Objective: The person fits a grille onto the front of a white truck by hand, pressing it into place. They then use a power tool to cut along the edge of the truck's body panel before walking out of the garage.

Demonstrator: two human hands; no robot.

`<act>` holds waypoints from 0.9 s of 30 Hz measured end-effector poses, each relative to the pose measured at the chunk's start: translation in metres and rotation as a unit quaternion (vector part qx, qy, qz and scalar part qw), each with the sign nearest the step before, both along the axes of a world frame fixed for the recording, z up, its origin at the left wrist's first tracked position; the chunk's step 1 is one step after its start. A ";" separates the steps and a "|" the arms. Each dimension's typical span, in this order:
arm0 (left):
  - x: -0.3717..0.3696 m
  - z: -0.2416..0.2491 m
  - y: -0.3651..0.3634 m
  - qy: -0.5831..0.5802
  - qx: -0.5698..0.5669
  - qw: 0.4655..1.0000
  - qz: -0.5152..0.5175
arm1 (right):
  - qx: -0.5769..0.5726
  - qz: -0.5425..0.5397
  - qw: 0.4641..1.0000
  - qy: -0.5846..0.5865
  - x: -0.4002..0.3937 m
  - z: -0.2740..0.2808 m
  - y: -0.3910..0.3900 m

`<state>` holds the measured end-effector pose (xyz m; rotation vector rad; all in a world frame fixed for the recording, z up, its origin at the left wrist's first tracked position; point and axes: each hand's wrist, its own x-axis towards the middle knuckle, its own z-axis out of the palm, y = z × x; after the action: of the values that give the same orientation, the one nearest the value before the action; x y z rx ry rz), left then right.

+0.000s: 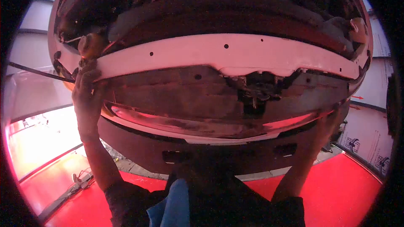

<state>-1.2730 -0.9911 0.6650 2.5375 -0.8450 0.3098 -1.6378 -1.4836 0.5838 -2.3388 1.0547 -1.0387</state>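
Observation:
In front of me is the end of a vehicle, with a long pale crossbar (185, 50) over a dark bumper section (168, 94). My left hand (87, 82) is raised to the left end of the crossbar, its fingers curled there in shadow. Just above those fingers sits a round brownish thing (91, 45); what the hand grips I cannot tell. My right hand (331, 117) reaches to the right side of the bumper, dim and smeared, with its fingers lost in the dark. A latch-like mechanism (256, 88) sits beneath the middle of the crossbar.
A dark opening (227, 4) lies behind the crossbar. From my clothing hangs a blue cloth (174, 204). On the red floor (345, 185), a cable strip (67, 195) runs at the left. Pale wall panels (362, 136) stand on the right, and a dark rod (40, 72) slants in from the left.

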 end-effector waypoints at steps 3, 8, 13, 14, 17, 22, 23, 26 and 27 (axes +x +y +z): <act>0.008 -0.007 0.014 0.015 0.023 0.999 0.030 | 0.037 0.022 0.998 0.055 -0.021 -0.005 0.018; 0.021 -0.022 0.026 -0.013 -0.025 1.000 -0.010 | 0.092 -0.007 0.994 0.063 -0.008 -0.012 0.005; 0.038 -0.028 0.041 0.026 -0.007 0.999 -0.020 | 0.021 -0.001 0.997 0.074 -0.019 -0.002 -0.003; 0.043 -0.028 0.047 0.035 0.015 0.999 -0.005 | -0.003 -0.002 0.998 0.069 -0.023 -0.001 -0.005; 0.060 -0.032 0.063 0.030 0.004 0.997 -0.070 | -0.034 -0.005 0.999 0.029 -0.022 0.001 -0.001; 0.050 -0.023 0.042 0.055 0.063 0.996 -0.042 | -0.065 -0.007 0.997 -0.045 -0.027 -0.003 -0.030; 0.060 -0.030 0.049 0.029 0.057 0.997 -0.048 | -0.073 0.001 0.997 -0.032 -0.027 0.000 -0.036; 0.083 -0.031 0.070 0.044 0.070 0.996 -0.028 | -0.135 0.006 0.990 -0.044 -0.031 0.002 -0.049; 0.072 -0.028 0.062 0.056 0.045 0.997 -0.041 | -0.132 0.003 0.990 -0.050 -0.030 0.001 -0.057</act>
<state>-1.2008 -0.9290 0.6373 2.5664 -0.9364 0.1030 -1.6681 -1.5409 0.5850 -2.4594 0.9212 -1.3503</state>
